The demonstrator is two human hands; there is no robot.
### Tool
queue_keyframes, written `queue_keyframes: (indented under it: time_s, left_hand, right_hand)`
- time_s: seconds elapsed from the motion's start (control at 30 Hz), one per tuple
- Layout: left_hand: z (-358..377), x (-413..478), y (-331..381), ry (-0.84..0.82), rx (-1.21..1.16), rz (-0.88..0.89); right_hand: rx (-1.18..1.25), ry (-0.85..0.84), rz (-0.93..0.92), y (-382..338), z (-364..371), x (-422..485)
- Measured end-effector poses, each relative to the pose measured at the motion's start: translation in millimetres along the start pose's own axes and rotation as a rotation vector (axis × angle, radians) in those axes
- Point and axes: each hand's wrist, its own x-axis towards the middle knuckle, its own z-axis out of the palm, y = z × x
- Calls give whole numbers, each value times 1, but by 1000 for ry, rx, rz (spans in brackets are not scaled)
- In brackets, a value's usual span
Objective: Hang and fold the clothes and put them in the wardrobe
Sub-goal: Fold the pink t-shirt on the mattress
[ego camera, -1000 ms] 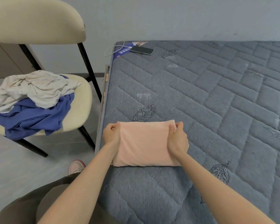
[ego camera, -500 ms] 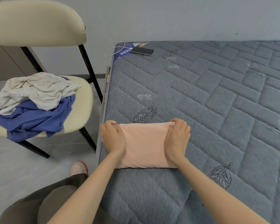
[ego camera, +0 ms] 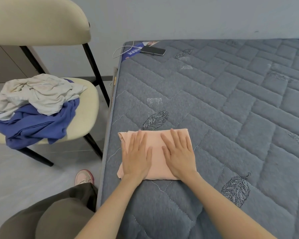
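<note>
A folded peach garment (ego camera: 156, 150) lies near the left edge of the grey quilted mattress (ego camera: 223, 118). My left hand (ego camera: 136, 156) lies flat on its left half, fingers straight and spread. My right hand (ego camera: 179, 154) presses flat on its right half in the same way. On the cream chair (ego camera: 86, 116) to the left sits a crumpled off-white garment (ego camera: 38, 93) on top of a blue garment (ego camera: 36, 125).
A phone (ego camera: 153, 50) with a white cable (ego camera: 123, 50) lies at the mattress's far left corner by the wall. My shoe (ego camera: 84, 176) and trouser leg (ego camera: 55, 213) stand on the grey floor between chair and mattress.
Both hands let go of the garment's side edges and moved inward; they now lie flat on top of it. The folded garment looks slightly narrower.
</note>
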Motion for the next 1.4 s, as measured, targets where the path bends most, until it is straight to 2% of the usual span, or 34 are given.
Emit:
queue_keyframes:
  time_s: [0.1, 0.23, 0.33, 0.43, 0.6, 0.83, 0.97, 1.1, 1.4]
  left_hand:
    - [0, 2, -13, -16, -94, -136]
    - [-3, -4, -18, 10, -258, -126]
    - [-7, -9, -18, 32, -298, -232]
    - [-14, -8, -15, 61, -390, -375]
    - [-30, 1, -10, 17, -445, -477]
    - [-31, 5, -8, -57, -491, -522]
    - [-34, 5, -16, -73, -663, -528]
    - [-47, 3, -21, -38, -753, -504]
    - [-120, -21, -57, 154, -928, -444]
  right_hand:
    - [89, -15, 124, 10, -1, -5]
    - [269, 54, 251, 14, -7, -8]
    - [309, 71, 343, 11, -11, -12]
    - [345, 89, 385, 6, -11, -17]
    - [451, 27, 467, 1, -17, -17]
    - [479, -63, 504, 5, -24, -9]
    - [574, -55, 513, 7, -29, -8]
    - [651, 1, 509, 0, -40, -12]
    - [786, 82, 288, -50, -102, -6]
